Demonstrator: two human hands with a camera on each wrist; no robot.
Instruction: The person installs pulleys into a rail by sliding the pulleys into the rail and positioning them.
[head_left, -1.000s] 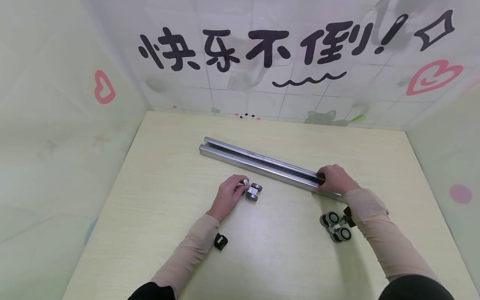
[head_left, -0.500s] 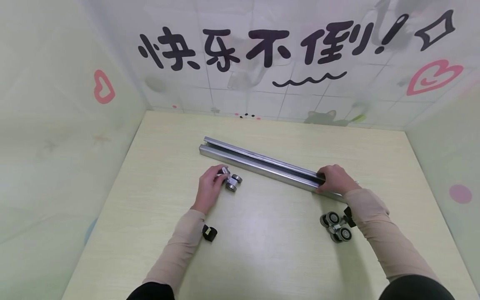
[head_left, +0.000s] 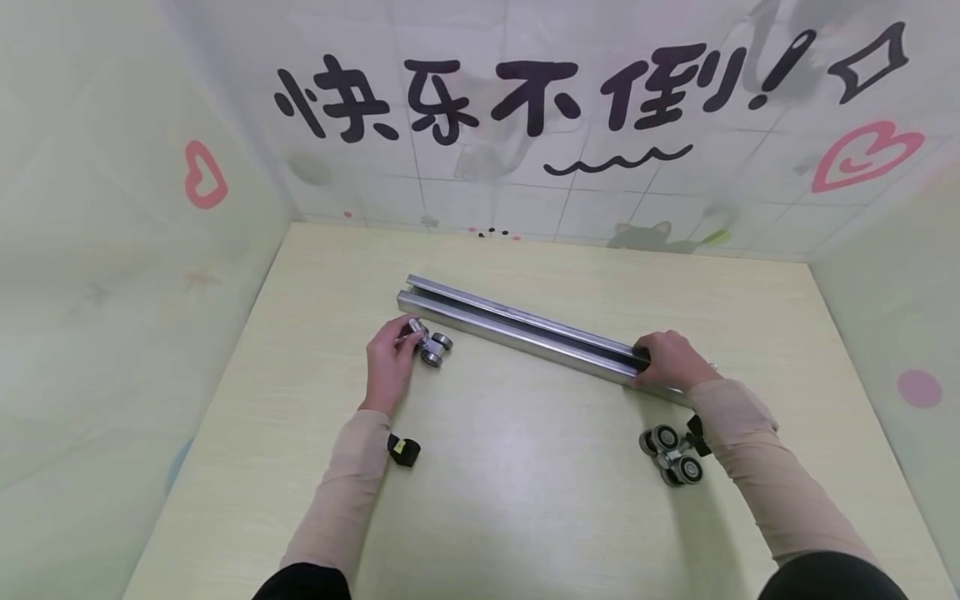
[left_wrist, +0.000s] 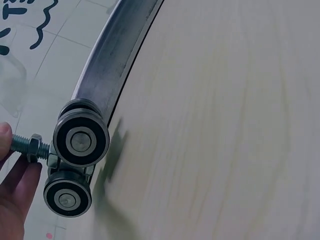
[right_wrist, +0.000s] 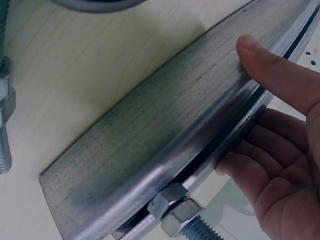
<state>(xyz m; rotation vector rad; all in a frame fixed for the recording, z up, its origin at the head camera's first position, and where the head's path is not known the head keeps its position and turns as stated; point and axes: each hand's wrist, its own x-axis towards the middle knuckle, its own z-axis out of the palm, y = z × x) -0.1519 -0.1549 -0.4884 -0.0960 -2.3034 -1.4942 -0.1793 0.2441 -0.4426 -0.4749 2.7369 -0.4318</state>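
My left hand (head_left: 387, 367) pinches the threaded bolt of a roller trolley (head_left: 432, 347) just off the left end of a slotted steel rail (head_left: 517, 333). In the left wrist view, the trolley's dark-rimmed wheels (left_wrist: 80, 142) overlap the rail; whether they touch it I cannot tell. The rail lies slanted with its slot upward. My right hand (head_left: 671, 360) grips it near the right end, thumb on one side and fingers on the other. Close to that end, a bolt with nuts (right_wrist: 175, 207) protrudes from the slot; what it joins inside is mostly hidden.
Another roller trolley (head_left: 672, 456) lies on the pale wooden table (head_left: 525, 483), below the right wrist. A printed wall covering (head_left: 510, 192) rises behind the table, and sheets flank both sides. Small black devices (head_left: 405, 451) sit at the wrists.
My left hand has carried its roller trolley leftward and away from me, from below the rail's middle to beside its left end. The right hand and rail have stayed put.
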